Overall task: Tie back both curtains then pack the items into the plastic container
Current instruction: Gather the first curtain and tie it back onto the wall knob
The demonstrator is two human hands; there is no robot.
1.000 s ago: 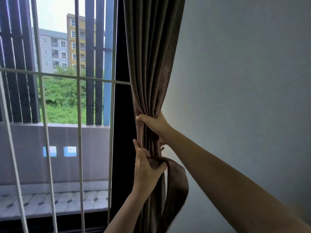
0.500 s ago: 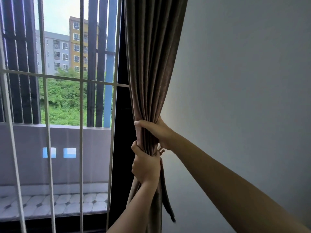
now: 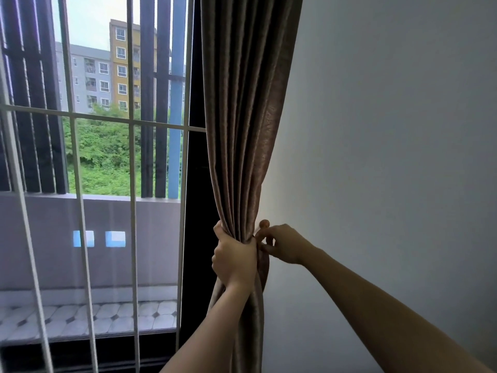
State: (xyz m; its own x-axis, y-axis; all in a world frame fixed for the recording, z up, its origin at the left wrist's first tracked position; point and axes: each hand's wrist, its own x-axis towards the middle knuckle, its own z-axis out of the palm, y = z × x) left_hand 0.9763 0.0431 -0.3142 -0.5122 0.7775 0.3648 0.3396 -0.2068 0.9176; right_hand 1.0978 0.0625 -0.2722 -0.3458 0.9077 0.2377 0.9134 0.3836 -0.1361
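Brown pleated fabric curtain, gripped in your left hand: hold the bunch tight while your right hand, pinching the matching fabric strap, hooks it over the round brown knob.

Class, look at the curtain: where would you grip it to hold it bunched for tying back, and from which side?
Grip the curtain at its gathered waist, level with the wall knob, where the pleats narrow enough for one hand to wrap. Come from the window side, as the left hand does; that leaves the wall side free for the right hand pinching the tieback.
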